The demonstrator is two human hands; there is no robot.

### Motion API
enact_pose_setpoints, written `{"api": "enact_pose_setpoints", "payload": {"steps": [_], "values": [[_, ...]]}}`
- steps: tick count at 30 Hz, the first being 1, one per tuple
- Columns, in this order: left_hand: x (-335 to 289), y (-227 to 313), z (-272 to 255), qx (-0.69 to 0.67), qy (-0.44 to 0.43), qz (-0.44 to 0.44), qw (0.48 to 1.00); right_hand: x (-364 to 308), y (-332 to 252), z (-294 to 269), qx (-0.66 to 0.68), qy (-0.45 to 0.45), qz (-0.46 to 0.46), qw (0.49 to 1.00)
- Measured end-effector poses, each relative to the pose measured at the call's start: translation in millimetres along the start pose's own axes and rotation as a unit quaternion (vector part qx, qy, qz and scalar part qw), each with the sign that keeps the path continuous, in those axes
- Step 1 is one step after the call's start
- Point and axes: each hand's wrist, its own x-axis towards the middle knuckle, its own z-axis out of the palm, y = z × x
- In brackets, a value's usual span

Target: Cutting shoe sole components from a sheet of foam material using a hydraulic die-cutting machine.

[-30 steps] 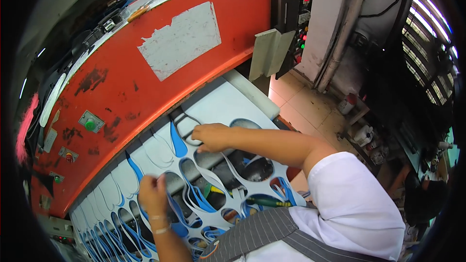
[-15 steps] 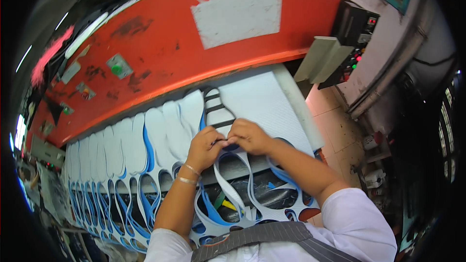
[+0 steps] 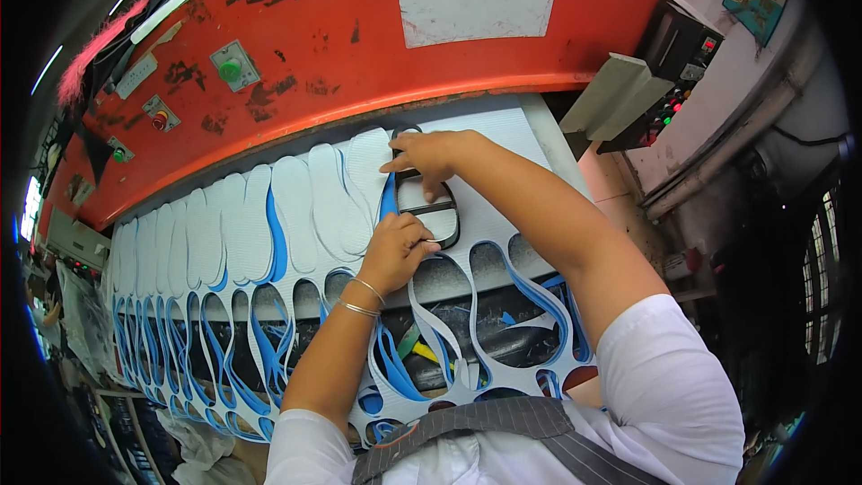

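A dark sole-shaped cutting die [image 3: 455, 220] with crossbars lies on the white ribbed sheet [image 3: 498, 139], right beside the row of cut sole shapes. My left hand [image 3: 397, 250] is closed at the die's near end, fingers curled and thumb against its rim. Over the die's far part, my right hand [image 3: 429, 158] straddles the frame, fingertips at its left side and thumb lower down toward the right. The right hand hides part of the rim and crossbars. White sole shapes [image 3: 292, 211] with blue edges stand close-packed to the left.
A red machine beam [image 3: 332, 54] with a green button [image 3: 230, 70] spans the far side. The cut-out sheet remnant [image 3: 476, 350], white and blue, hangs over the near edge. A control box [image 3: 669, 63] with lit buttons stands at right.
My hands have parted: the right has moved away from me to the die's far part, while the left stays near its close end. The die sits more upright in view, and the view has shifted.
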Motion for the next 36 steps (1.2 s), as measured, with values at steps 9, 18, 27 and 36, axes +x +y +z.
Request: {"api": "enact_pose_setpoints", "payload": {"steps": [9, 18, 27, 36], "values": [[16.2, 20.0, 3.3, -0.030, 0.125, 0.027, 0.991, 21.7, 14.0, 39.2, -0.152, 0.278, -0.084, 0.945], [3.1, 14.2, 17.1, 0.231, 0.015, -0.090, 0.969, -27.5, 29.0, 49.4, 0.349, 0.634, -0.073, 0.686], [103.3, -50.4, 29.8, 0.351, -0.062, -0.120, 0.927, -53.9, 47.9, 54.4, 0.268, 0.316, 0.378, 0.828], [110.7, -65.6, 45.9, 0.302, 0.015, -0.186, 0.935, -92.5, 32.1, 103.4, 0.401, 0.291, 0.291, 0.818]]}}
